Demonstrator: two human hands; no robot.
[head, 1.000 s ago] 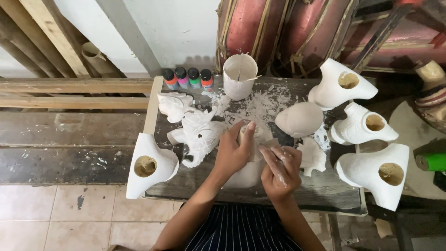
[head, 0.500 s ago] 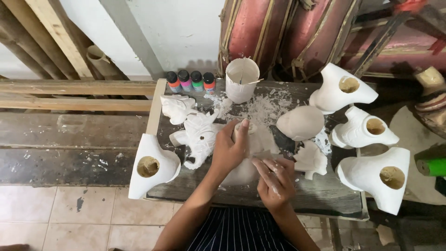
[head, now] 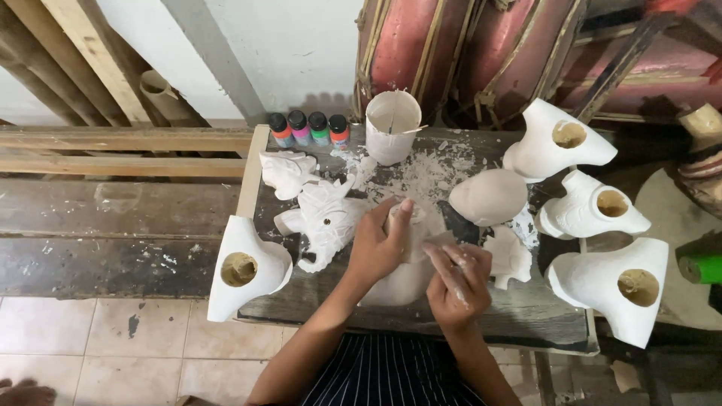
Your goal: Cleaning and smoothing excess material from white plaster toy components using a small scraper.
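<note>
Plaster piece (head: 410, 259), pale and rounded, sat on the dark worktable (head: 451, 312) near its front edge, right in front of the person. Left hand (head: 378, 244) was wrapped over its upper left side, fingers curled and closed on it, thumb tip pointing up. Right hand (head: 457, 280) was at the piece's right flank, fingers loosely bent and dusted white; whether it pinched anything small could not be told, and contact with the piece looked likely but not certain.

Around it:
- carved white figure (head: 322, 219) just left of the left hand, a smaller white carving (head: 287, 173) behind that
- smooth egg-like form (head: 489, 197) behind and right, a small white casting (head: 510, 257) just beside the right hand
- white hollow cast (head: 244, 269) with a round hole at the front left corner of the table, three similar ones (head: 594, 212) stacked along the right side
- white cup (head: 392, 125) with a stick in it at the back edge, four small paint bottles (head: 309, 129) in a row left of it
- white chips and dust (head: 421, 174) scattered across the back of the table
</note>
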